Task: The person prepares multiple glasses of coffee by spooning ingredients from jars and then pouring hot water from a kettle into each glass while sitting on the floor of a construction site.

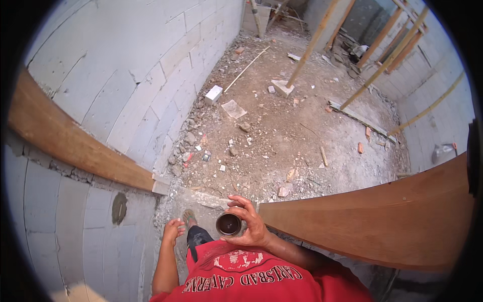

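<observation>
In front of my chest, my right hand [248, 224] is wrapped round the side of a small round glass [229, 224] with dark liquid in it. The thumb and fingers hold it from the right, and its mouth faces up toward me. My left hand [172, 231] hangs beside my left hip with nothing in it, its fingers loosely bent and a little apart. Below it, a sandalled foot [189, 217] stands on the concrete threshold [201, 199]. A red shirt covers my body.
Wooden door frame boards [362, 214] flank me on both sides. Beyond lies a rubble-strewn dirt floor [292, 146] with a white block [213, 94], brick pieces [360, 147] and a thin stick [246, 69]. Slanting bamboo poles [312, 45] stand farther off, near block walls [121, 75].
</observation>
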Demonstrator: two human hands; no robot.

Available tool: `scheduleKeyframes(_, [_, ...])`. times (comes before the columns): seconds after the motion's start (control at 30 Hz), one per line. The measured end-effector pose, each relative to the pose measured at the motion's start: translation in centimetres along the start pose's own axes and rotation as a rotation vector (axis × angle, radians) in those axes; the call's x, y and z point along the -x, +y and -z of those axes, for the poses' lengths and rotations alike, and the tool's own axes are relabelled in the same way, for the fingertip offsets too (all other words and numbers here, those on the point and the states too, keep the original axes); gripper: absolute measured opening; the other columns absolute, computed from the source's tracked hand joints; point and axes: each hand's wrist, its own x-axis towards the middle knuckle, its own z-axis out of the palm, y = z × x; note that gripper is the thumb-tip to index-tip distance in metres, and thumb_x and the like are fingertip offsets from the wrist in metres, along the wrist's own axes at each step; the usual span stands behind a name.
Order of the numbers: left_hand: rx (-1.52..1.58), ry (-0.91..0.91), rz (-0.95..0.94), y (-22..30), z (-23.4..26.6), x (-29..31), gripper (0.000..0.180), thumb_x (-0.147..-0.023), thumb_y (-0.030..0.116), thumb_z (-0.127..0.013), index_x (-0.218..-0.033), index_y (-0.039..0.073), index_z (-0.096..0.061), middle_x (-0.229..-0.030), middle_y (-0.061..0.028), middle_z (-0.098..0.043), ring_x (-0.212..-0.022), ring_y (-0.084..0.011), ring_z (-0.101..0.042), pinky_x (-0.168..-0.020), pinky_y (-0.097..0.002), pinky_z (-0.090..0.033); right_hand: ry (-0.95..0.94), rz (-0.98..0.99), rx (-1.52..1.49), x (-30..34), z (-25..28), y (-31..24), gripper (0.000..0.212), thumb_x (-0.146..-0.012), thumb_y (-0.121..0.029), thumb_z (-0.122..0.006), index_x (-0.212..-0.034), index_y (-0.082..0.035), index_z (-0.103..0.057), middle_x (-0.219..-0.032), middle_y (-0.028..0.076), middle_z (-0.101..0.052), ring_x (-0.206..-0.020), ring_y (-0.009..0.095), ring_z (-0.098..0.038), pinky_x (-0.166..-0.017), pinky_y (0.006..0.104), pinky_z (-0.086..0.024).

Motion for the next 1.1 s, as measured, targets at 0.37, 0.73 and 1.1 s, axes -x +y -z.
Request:
scheduleKeyframes(0.37, [-0.453, -0.266, -0.331, 31.3, 0.2, -15.1, 0.033, -0.098, 0.031, -0.065, -0.119, 0.005, -0.063, -0.103, -0.0058, -0.072, -0.074, -0.0132, -0.064, -0.065, -0.0276, -0.051, 0.616, -0.238, 0.159, -13.6, -2.3, 2.5, 0.08, -0.066, -0.026, -0.096, -0.134, -0.015, -0.056, -0.15, 0.015, -0.037, -0.131, 0.027, -0.052, -0.08, 0.0365, -0.064])
scheduleKeyframes(0.73, [-0.704, -0.577, -0.273, 41.9, -27.4, -23.8, 0.037, -0.096, 0.032, -0.068, -0.122, 0.006, -0.063, -0.102, -0.0052, -0.073, -0.075, -0.0152, -0.068, -0.063, -0.0291, -0.05, 0.814, -0.191, 0.304, -25.4, 12.2, 15.9, 0.081, -0.064, -0.027, -0.096, -0.132, -0.014, -0.055, -0.147, 0.014, -0.042, -0.135, 0.029, -0.049, -0.085, 0.0382, -0.062])
scheduleKeyframes(1.1, [-0.916, -0.104, 0.287, 49.6, -20.6, -38.5, 0.024, -0.097, 0.022, -0.063, -0.116, 0.008, -0.065, -0.103, -0.008, -0.073, -0.077, -0.0264, -0.07, -0.056, -0.0425, -0.054, 0.775, -0.248, 0.35, -34.5, 37.6, 22.5, 0.082, -0.063, -0.029, -0.097, -0.132, -0.015, -0.055, -0.147, 0.015, -0.039, -0.13, 0.029, -0.053, -0.081, 0.0354, -0.063])
